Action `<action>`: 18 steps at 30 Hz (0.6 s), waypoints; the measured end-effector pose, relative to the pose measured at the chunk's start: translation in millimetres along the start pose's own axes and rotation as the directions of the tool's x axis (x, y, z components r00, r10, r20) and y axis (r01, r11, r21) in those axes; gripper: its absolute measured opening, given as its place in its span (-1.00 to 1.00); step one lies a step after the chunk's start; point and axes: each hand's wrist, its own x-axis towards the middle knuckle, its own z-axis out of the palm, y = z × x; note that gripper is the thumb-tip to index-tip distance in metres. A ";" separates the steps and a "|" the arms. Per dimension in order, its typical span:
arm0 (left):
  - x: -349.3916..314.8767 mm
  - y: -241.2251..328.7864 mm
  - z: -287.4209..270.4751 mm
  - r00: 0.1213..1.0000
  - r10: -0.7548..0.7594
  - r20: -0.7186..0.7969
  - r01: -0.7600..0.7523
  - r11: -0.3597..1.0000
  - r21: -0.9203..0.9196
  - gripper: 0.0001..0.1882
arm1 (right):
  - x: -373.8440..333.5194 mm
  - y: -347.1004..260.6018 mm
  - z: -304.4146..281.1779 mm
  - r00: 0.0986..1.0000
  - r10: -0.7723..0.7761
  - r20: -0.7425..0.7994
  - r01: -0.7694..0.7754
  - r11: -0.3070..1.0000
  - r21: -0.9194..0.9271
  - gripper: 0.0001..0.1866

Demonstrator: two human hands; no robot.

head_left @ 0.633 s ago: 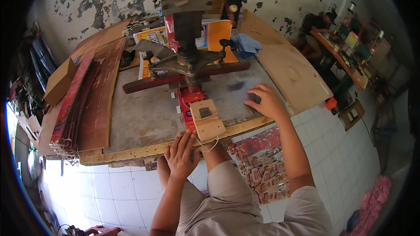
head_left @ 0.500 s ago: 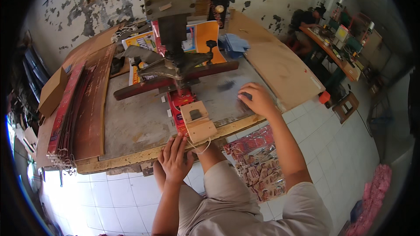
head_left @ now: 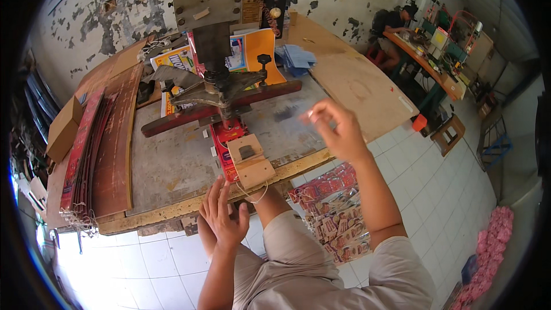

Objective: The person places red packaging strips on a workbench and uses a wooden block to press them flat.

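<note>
My left hand [head_left: 225,216] rests at the table's front edge, fingers stretched out, the tips close to the near end of a red printed strip [head_left: 225,152]. Beside and partly over that strip lies a tan board [head_left: 252,172] with a dark patch on top; a pale cord loop [head_left: 259,192] hangs from it. Above the strip's far end stands a metal press head [head_left: 221,89] with a long dark red crossbar. My right hand [head_left: 340,131] hovers over the table's right part, its thumb and fingertips drawn together. Blur hides what they hold, if anything.
Stacked red strips [head_left: 92,149] and a cardboard box [head_left: 65,129] lie at the left. Printed sheets [head_left: 265,57] and blue pieces [head_left: 298,59] sit behind the press. Red packets [head_left: 336,212] lie below the edge. A person [head_left: 392,31] works at a far-right bench.
My right hand has lifted off the tabletop, its fingertips now pinched. My left hand stays at the table edge. The whole view has shifted slightly.
</note>
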 end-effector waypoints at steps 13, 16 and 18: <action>73.5 32.1 -39.9 0.837 -0.374 0.399 0.498 0.218 -0.840 0.05 | -11.6 -15.7 58.9 0.943 0.312 0.114 -0.309 0.699 0.645 -0.81; 79.5 12.7 -37.6 0.868 -0.388 0.311 0.454 0.365 -0.813 0.04 | -11.5 3.3 67.4 0.941 0.335 0.052 -0.296 0.735 0.611 -0.77; 86.9 -2.3 -36.0 0.857 -0.413 0.307 0.485 0.450 -0.750 -0.03 | -10.3 22.2 74.1 0.929 0.365 0.065 -0.336 0.755 0.563 -0.74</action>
